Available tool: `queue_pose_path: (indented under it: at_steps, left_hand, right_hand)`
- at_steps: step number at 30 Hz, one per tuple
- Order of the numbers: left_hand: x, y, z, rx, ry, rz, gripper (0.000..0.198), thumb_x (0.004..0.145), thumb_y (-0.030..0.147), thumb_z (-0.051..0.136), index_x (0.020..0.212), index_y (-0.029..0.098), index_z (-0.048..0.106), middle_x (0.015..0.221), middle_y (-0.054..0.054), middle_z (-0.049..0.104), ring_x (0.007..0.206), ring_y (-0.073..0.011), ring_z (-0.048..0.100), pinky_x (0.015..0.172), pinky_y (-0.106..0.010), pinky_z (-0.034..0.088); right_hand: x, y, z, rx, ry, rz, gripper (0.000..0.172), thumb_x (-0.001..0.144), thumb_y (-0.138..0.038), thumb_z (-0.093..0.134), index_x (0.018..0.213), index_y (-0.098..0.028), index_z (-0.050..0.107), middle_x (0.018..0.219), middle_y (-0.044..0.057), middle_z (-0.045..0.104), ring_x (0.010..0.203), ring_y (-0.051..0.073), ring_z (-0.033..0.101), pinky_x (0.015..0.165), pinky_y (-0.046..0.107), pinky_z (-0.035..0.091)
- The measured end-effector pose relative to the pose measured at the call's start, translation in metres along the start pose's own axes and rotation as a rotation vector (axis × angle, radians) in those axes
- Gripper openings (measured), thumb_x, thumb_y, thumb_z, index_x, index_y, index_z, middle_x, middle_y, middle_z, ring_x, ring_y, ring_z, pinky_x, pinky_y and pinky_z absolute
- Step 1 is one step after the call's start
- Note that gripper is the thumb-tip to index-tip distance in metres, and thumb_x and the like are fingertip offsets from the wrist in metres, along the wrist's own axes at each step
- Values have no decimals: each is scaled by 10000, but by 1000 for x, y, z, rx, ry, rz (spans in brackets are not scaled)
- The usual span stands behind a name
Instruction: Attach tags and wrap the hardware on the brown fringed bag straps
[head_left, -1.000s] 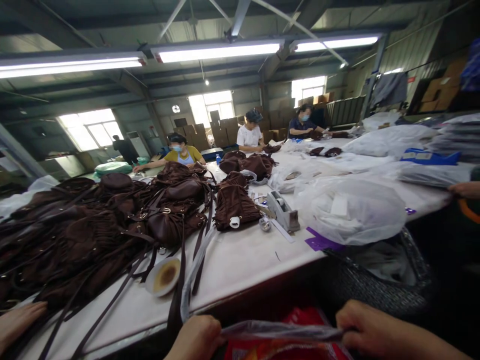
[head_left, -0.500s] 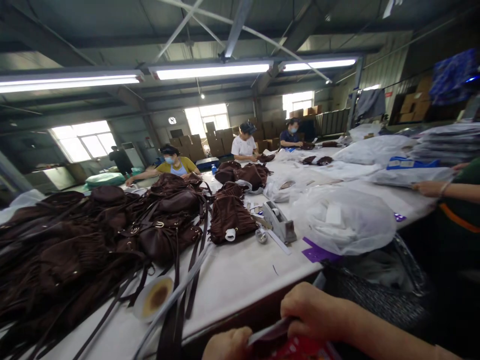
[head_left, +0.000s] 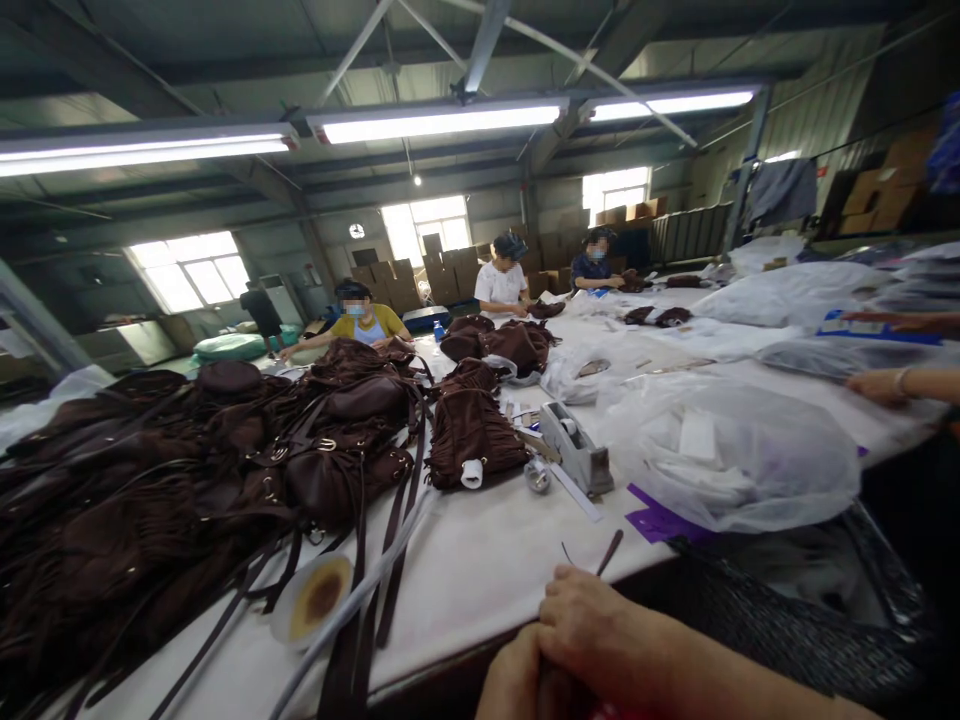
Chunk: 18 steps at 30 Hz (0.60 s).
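At the table's near edge my two hands are pressed together, both closed. My right hand (head_left: 600, 620) grips a dark brown strap (head_left: 612, 550), whose narrow tip sticks up past the knuckles. Tight against it, my left hand (head_left: 514, 672) is curled round the same strap lower down; its fingertips are mostly hidden. Something red shows in a sliver below my right wrist. Ahead on the white table (head_left: 450, 570) sits a dark brown fringed bag (head_left: 476, 430) with a white wrapped piece at its front. A grey tape dispenser (head_left: 577, 450) stands to its right.
Many brown bags (head_left: 150, 490) are heaped on the left. Near them are a stained white bowl (head_left: 311, 600) and a grey tube (head_left: 352, 600). Plastic bags (head_left: 750, 450) lie on the right, above a dark lined bin (head_left: 795, 600). Co-workers sit across; another's hand (head_left: 877, 388) reaches in at right.
My hands were apart with a strip stretched between them; now they meet, and the strap's tip shows above my right hand. The red item has mostly left view. The co-worker's hands at right have shifted.
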<state>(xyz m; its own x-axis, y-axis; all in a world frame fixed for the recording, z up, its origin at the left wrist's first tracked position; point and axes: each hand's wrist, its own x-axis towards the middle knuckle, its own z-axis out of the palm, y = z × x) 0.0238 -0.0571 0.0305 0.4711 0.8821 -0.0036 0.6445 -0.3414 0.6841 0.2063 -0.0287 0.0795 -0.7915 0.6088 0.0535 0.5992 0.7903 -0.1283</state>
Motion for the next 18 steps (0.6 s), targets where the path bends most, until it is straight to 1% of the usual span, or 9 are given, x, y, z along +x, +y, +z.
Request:
queue_pose_path:
  at_steps: [3,5,6,7,9,11,13,14,18]
  left_hand:
    - [12,-6,-4,-37,47,-109,396,1015,368,316,819,211,621,741,-55,685,701,-193,637,689,-301,494]
    - [18,-17,-6,39,83,-124,333,1003,295,326,809,214,584,719,-48,667,689,-190,628,681,-306,482]
    - [21,-21,-5,85,97,-133,291,988,255,339,842,213,586,751,-56,677,715,-195,635,695,-311,487]
    - [24,-25,-2,121,102,-146,259,970,218,354,878,208,596,796,-72,691,752,-205,647,720,-322,496]
    - [30,-29,5,190,79,-179,235,921,157,394,948,191,625,898,-118,716,847,-240,669,787,-356,515]
    - [35,-27,11,273,8,-209,246,863,117,452,1000,175,648,974,-152,726,922,-281,679,832,-393,523]
    - [38,-22,12,357,-93,-226,263,836,98,478,1007,178,662,978,-147,736,921,-298,694,825,-404,530]
    - [38,-20,10,380,-137,-220,276,841,101,483,1035,181,662,977,-139,741,910,-298,703,810,-398,534]
    - [44,-15,-15,406,-165,-151,366,944,222,476,1297,191,567,931,-120,760,834,-285,723,708,-353,532]
  right_hand:
    - [-15,19,-1,20,468,141,223,932,-173,541,1072,-224,706,1144,112,713,1156,287,592,1044,465,390]
    - [-20,34,2,109,716,345,265,966,-207,480,1133,-219,686,1198,135,686,1171,294,584,1035,464,408]
    - [-19,41,5,206,753,456,261,976,-261,479,1131,-205,681,1124,139,705,1073,284,629,967,437,459]
    - [-15,48,8,322,726,562,275,978,-327,488,1124,-189,675,1009,129,723,943,269,663,871,404,501]
    - [-2,59,18,511,565,714,339,960,-439,510,1080,-166,671,796,79,712,731,241,660,700,355,507]
    - [15,68,27,564,439,767,341,948,-465,507,968,-169,675,696,43,681,659,224,638,636,326,474]
    - [30,77,36,515,430,726,302,958,-391,472,873,-181,671,721,44,685,696,213,639,657,306,465]
    - [36,81,40,477,436,678,283,958,-333,454,887,-180,681,772,55,698,742,212,646,689,300,471]
    - [46,92,60,318,336,470,378,918,-145,424,1177,-186,696,967,93,704,885,202,655,813,286,480]
